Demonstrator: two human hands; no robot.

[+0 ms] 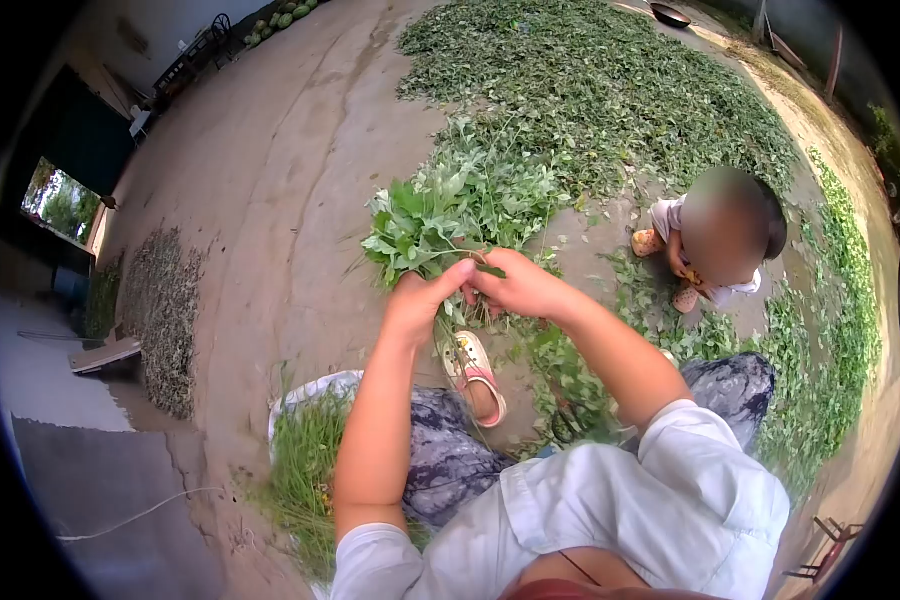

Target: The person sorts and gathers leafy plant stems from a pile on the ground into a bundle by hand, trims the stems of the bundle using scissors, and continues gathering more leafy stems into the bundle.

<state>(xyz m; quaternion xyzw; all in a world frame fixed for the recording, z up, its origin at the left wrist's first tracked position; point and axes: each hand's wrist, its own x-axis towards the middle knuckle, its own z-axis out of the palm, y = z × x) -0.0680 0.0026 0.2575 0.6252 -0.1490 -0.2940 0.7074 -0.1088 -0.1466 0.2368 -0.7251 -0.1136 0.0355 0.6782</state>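
In front of my knees, my left hand [420, 300] is closed around the stems of a bunch of leafy greens [410, 225]. Its broad green leaves fan out beyond my fingers. My right hand [518, 284] meets the left one, fingers curled in on the same stems; some fingertips are hidden. Just past the bunch lies a heap of paler leafy stalks [515, 185] on the concrete. Below my hands is my foot in a white and pink clog [473, 372].
A small person [730, 235] squats to the right. Cut leaves [610, 90] cover the ground ahead, with more along the right [840, 290]. A white sack [315, 385] with long grass [310, 450] sits by my left leg. Darker dried plants [165, 320] lie farther left.
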